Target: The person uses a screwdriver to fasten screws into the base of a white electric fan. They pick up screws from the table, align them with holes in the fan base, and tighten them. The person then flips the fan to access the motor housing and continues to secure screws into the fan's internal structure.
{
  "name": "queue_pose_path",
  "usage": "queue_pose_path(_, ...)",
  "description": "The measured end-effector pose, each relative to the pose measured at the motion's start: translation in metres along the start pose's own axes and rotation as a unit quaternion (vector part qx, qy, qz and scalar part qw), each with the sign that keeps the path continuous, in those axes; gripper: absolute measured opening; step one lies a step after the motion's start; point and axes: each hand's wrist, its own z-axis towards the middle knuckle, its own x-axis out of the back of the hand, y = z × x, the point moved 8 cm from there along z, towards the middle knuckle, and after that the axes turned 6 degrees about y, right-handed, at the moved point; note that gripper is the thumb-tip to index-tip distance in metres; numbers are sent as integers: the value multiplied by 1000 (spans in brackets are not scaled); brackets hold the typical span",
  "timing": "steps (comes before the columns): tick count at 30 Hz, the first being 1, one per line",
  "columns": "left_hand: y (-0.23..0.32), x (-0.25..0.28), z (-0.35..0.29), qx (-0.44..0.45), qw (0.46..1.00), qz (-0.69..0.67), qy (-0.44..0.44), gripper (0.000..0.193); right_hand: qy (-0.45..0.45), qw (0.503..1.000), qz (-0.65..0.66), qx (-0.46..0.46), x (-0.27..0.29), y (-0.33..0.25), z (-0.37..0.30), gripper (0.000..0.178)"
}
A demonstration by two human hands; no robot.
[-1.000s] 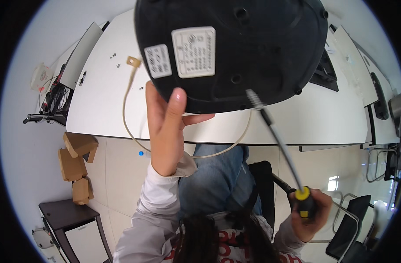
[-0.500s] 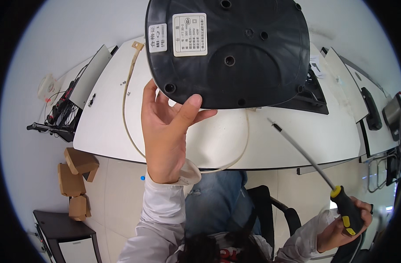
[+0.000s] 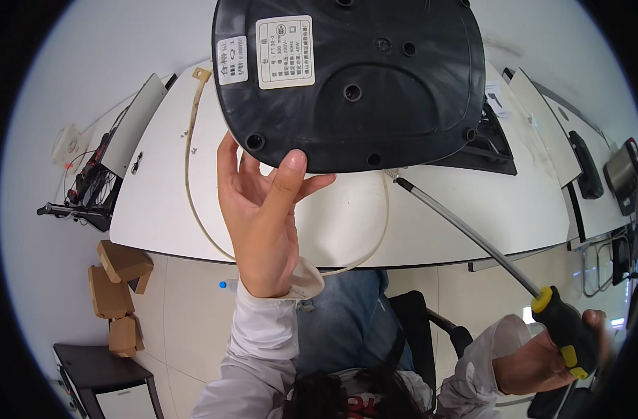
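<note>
1. White surface, spread wide behind the hands.
2. Black plastic base, held up over the surface, underside toward the camera.
3. Pale cord, looping over the surface and past its near edge.
4. Screwdriver, slanted, tip by the base's lower edge; cannot tell if they touch.
5. Left hand, fingers clamped on the base's lower-left edge.
6. Right hand, fingers clamped on the screwdriver's handle.
7. White label, on the underside.
8. Tiny metal bits, beside the cord.
</note>
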Motion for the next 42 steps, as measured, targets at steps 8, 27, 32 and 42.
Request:
queue_pose_path(8, -3, 1, -5, 5, 1000, -2, 0, 50, -56, 998, -20, 2, -13, 0, 1, 47)
queue_pose_path(27, -16, 1, -23, 26, 1000, 8, 10, 58, -226, 908, 40, 351, -66, -69, -7, 62)
queue_pose_path(32, -19, 6, -23, 33, 999, 7, 20, 60, -253, 883, 19, 395, -71, -69, -12, 64)
queue_pose_path(42, -16, 6, -26, 22, 999, 12, 23, 60, -223, 916, 140, -303, -51, -37, -14, 75)
